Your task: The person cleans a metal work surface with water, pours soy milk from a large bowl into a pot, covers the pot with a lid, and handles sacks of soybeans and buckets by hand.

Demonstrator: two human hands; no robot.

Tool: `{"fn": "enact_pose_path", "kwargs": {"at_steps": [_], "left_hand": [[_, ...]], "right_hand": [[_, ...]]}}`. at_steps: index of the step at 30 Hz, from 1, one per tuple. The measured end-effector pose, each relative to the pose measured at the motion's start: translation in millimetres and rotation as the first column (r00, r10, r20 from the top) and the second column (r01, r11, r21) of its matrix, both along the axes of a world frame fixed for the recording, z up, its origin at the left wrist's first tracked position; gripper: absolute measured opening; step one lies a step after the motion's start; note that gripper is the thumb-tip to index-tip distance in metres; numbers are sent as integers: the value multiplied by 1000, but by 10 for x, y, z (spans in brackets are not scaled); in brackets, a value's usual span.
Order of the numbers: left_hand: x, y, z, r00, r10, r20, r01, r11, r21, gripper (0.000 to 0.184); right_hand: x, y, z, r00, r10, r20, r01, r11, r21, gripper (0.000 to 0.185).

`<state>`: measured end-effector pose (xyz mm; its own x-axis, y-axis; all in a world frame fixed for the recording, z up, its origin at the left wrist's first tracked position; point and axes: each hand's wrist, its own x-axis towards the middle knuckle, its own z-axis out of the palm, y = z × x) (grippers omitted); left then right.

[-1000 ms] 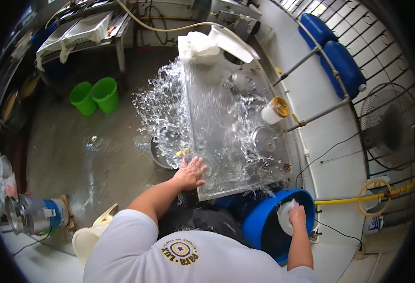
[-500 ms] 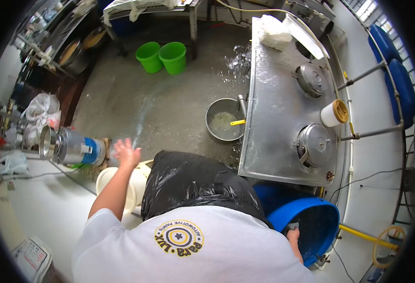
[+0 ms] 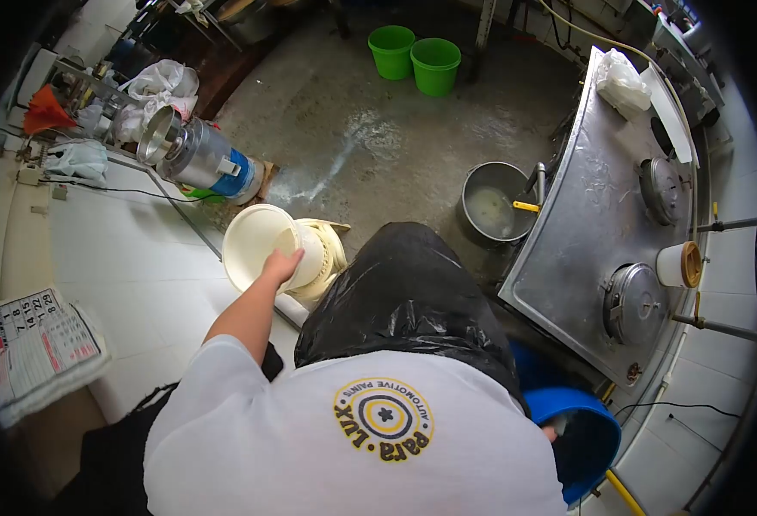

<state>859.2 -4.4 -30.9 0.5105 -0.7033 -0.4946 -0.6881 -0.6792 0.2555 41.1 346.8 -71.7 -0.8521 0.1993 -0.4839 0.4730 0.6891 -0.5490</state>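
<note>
My left hand (image 3: 284, 267) has its fingers closed on the rim of a white bucket (image 3: 308, 258), which stands at the left beside my body. Only a small part of my right hand (image 3: 554, 430) shows, inside the mouth of the blue barrel (image 3: 572, 402) at the lower right; its fingers and anything in them are hidden. To the right is a wet metal worktop (image 3: 568, 232) with two round metal lids (image 3: 632, 304). A white tub with a brown lid (image 3: 678, 265) sits near the worktop's wall side.
A metal pot (image 3: 495, 202) with cloudy liquid and a yellow handle stands on the floor by the worktop. Two green buckets (image 3: 435, 67) are farther back. At the left lie a steel machine (image 3: 206, 159) and a calendar (image 3: 39, 344).
The view has turned left. The splashing water is gone from the worktop. My left hand has moved from the worktop to the white bucket and taken its rim. My right hand has sunk deeper into the barrel.
</note>
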Motion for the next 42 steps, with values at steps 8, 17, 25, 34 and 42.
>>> {"fn": "enact_pose_path", "kwargs": {"at_steps": [8,17,25,34,42], "left_hand": [[30,131,-605,980,-197,6,188,943,273,48],[-339,-1272,-449,952,-302,-43,305,948,93,41],[-1457,-2782,-83,893,-433,-125,420,900,-119,44],[-1989,-4016,-1065,719,-670,-183,666,740,-93,34],[-1796,-4035,-89,431,-900,-60,901,432,-18,38]], "right_hand": [[32,-188,1536,739,386,-551,-286,922,261,59],[1081,-1259,3186,601,618,-507,-516,784,344,39],[2474,-3512,3576,-291,756,-586,-940,-112,322,42],[4190,-5781,3353,-602,792,-103,-779,-554,293,46],[4874,-6641,3453,-646,753,125,-684,-645,341,36]]}}
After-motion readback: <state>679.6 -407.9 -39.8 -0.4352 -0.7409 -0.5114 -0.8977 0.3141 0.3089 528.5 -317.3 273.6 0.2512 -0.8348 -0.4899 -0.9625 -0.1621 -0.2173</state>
